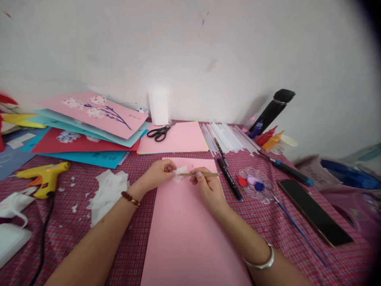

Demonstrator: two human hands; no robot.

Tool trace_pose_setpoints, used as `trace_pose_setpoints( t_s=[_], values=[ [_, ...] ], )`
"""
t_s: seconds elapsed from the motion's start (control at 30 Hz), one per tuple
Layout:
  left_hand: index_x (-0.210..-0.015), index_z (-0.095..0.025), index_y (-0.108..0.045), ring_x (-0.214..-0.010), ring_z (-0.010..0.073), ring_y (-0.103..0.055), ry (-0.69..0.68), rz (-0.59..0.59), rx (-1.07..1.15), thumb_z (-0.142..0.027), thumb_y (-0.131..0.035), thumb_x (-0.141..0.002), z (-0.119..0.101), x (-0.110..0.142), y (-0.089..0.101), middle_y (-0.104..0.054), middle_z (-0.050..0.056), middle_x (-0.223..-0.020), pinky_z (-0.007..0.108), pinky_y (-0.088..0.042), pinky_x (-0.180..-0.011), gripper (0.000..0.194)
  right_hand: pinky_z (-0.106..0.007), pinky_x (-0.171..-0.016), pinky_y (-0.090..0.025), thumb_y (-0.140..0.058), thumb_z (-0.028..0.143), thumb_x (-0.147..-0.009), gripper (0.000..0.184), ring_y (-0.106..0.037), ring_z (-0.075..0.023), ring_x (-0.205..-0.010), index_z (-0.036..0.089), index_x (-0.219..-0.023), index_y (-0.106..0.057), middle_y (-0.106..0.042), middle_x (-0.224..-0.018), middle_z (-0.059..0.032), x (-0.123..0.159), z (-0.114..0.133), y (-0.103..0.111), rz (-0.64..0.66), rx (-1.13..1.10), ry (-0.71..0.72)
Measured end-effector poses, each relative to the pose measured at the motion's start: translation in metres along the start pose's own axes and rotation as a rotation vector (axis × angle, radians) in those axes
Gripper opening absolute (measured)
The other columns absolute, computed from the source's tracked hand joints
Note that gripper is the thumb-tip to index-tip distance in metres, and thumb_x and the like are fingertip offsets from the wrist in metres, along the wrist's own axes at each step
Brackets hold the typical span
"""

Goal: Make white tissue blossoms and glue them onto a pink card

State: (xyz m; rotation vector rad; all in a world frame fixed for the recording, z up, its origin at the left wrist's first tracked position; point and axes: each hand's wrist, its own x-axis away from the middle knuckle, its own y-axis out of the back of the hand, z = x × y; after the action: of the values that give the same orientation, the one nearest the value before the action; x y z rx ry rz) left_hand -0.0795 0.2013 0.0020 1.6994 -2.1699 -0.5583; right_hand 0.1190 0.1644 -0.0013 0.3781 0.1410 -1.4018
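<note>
A sheet of pink paper (184, 230) lies lengthwise in front of me, with both my hands over its far end. Closed in a pinch, my left hand (160, 172) grips the edge of a small piece of thin white tissue paper (180, 171). My right hand (205, 182) is closed around a flat tan stick (212, 174), which looks wooden. Its left tip reaches the tissue piece. A stack of torn white tissue (108, 190) rests left of the pink sheet, with small scraps around it.
Left are a yellow glue gun (44, 178) and a pile of flower-decorated paper (98, 115). Behind, black scissors (160, 133) lie on pink paper beside clear glue sticks (223, 135). At right are a black marker (229, 178), paint palette (256, 184), blue brush (297, 226) and phone (315, 212).
</note>
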Motion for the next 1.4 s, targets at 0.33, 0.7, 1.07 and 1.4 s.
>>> trace_pose_setpoints(
  t_s=[0.33, 0.7, 1.07, 1.4],
  values=[
    [-0.069, -0.015, -0.060, -0.055, 0.0105, -0.048, -0.013, -0.151, 0.036, -0.025, -0.053, -0.070, 0.006, -0.003, -0.003, -0.055, -0.003, -0.059, 0.022, -0.034, -0.051, 0.012, -0.031, -0.074, -0.044, -0.043, 0.027, -0.091, 0.023, -0.060, -0.0181, -0.080, 0.024, -0.096, -0.065, -0.066, -0.088, -0.0048, 0.001, 0.002, -0.001, 0.106, 0.276, 0.160],
    [-0.067, -0.015, -0.058, -0.055, 0.0108, -0.046, 0.006, -0.158, 0.030, -0.023, -0.050, -0.068, 0.003, -0.001, -0.002, -0.053, -0.003, -0.058, 0.021, -0.033, -0.051, 0.011, -0.032, -0.076, -0.043, -0.044, 0.023, -0.091, 0.021, -0.059, -0.0176, -0.080, 0.021, -0.095, -0.064, -0.066, -0.083, -0.0046, 0.001, 0.007, -0.001, 0.121, 0.402, 0.248],
    [-0.067, -0.015, -0.057, -0.053, 0.0098, -0.044, 0.010, -0.154, 0.023, -0.023, -0.048, -0.071, 0.005, -0.002, -0.002, -0.051, -0.004, -0.057, 0.021, -0.032, -0.050, 0.012, -0.026, -0.063, -0.045, -0.041, 0.032, -0.093, 0.024, -0.057, -0.0133, -0.065, 0.019, -0.088, -0.061, -0.059, -0.069, -0.0009, 0.005, 0.003, 0.002, 0.036, -0.022, 0.021],
    [-0.071, -0.015, -0.056, -0.050, 0.0079, -0.039, 0.033, -0.128, 0.091, -0.026, -0.051, -0.074, -0.001, 0.004, 0.004, -0.046, -0.005, -0.056, 0.020, -0.029, -0.048, 0.013, -0.027, -0.064, -0.046, -0.039, 0.032, -0.094, 0.025, -0.057, -0.0141, -0.070, 0.020, -0.095, -0.061, -0.061, -0.081, -0.0034, 0.001, -0.003, -0.004, 0.058, 0.097, 0.064]
  ],
)
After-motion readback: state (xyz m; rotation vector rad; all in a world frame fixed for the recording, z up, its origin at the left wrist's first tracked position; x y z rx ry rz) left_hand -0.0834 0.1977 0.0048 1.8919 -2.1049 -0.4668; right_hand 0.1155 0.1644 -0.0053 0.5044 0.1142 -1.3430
